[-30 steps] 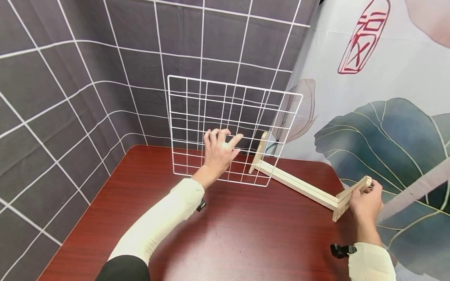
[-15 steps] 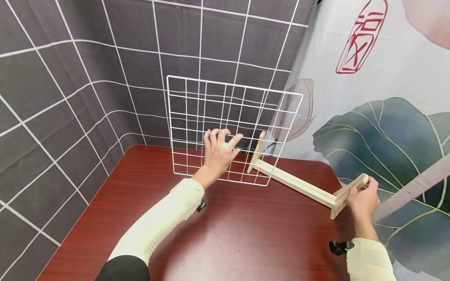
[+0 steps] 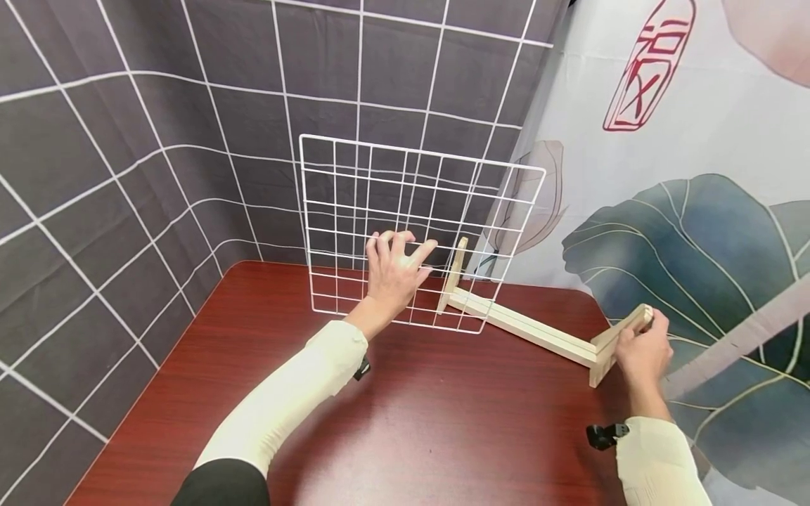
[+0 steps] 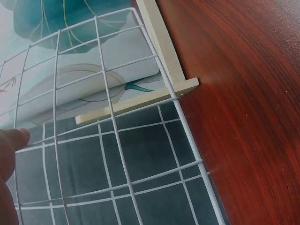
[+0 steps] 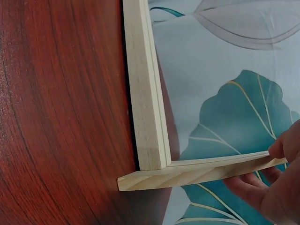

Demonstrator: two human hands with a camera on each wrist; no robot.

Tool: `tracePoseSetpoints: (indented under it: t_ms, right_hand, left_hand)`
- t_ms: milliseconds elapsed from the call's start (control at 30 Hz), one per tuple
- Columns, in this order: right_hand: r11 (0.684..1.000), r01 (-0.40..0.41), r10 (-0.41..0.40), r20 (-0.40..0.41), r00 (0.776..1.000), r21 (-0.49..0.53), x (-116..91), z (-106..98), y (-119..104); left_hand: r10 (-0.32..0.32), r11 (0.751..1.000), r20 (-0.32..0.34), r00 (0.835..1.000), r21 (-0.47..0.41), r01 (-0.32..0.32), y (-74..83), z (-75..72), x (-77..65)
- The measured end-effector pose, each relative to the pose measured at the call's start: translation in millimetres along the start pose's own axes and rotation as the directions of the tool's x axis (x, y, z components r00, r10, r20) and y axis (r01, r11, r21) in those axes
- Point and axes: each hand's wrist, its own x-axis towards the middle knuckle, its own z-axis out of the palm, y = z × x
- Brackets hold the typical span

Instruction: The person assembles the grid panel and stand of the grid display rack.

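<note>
A white wire grid panel (image 3: 422, 152) leans upright near the back of the table in the head view. My left hand (image 3: 392, 277) grips its wires with curled fingers; in the left wrist view, only a thumb or finger (image 4: 14, 140) shows at the edge. To the right lies a pale wooden stand (image 3: 538, 334), a long grooved bar with a slanting piece at each end. My right hand (image 3: 644, 355) pinches the upper part of its near end piece, as the right wrist view also shows. The stand's far end (image 3: 457, 267) appears through the panel's lower right wires.
Beneath everything is a dark red wood-grain table (image 3: 430, 422). A grey cloth with white grid lines (image 3: 240, 126) hangs behind and at left. On the right hangs a white cloth (image 3: 607, 183) printed with blue-green leaves.
My right hand has shifted the wooden stand slightly to the left, so its far end sits further behind the panel. The left hand and the wire grid panel have stayed nearly still.
</note>
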Motion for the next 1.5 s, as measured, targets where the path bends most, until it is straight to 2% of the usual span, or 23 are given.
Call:
tracePoseSetpoints:
  t_ms: [200, 433, 800, 1133, 1500]
  right_hand:
    - [1.0, 0.024, -0.024, 0.007, 1.0, 0.015, 0.9, 4.4, -4.9]
    - [0.996, 0.091, -0.091, -0.011, 0.996, 0.016, 1.8, 14.6, -12.0]
    - [0.992, 0.124, -0.124, 0.016, 0.992, 0.029, 6.0, 31.8, -23.1]
    - [0.987, 0.16, -0.161, 0.023, 0.987, 0.029, 1.5, 51.0, -37.6]
    - [0.973, 0.231, -0.231, 0.026, 0.973, 0.029, -2.2, 62.1, -47.6]
  left_hand:
    - [0.002, 1.0, 0.0, 1.0, 0.009, -0.002, 1.9, -0.6, 1.7]
    - [-0.007, 1.0, 0.054, 0.999, -0.007, 0.007, 5.2, -1.8, -0.4]
    - [0.006, 1.0, -0.025, 1.0, -0.013, -0.006, 8.9, 2.5, 0.5]
    - [0.005, 1.0, 0.024, 1.0, -0.024, -0.004, 13.6, 1.9, 1.0]
    - [-0.007, 1.0, 0.035, 0.999, -0.015, 0.008, 13.9, 3.8, 0.5]
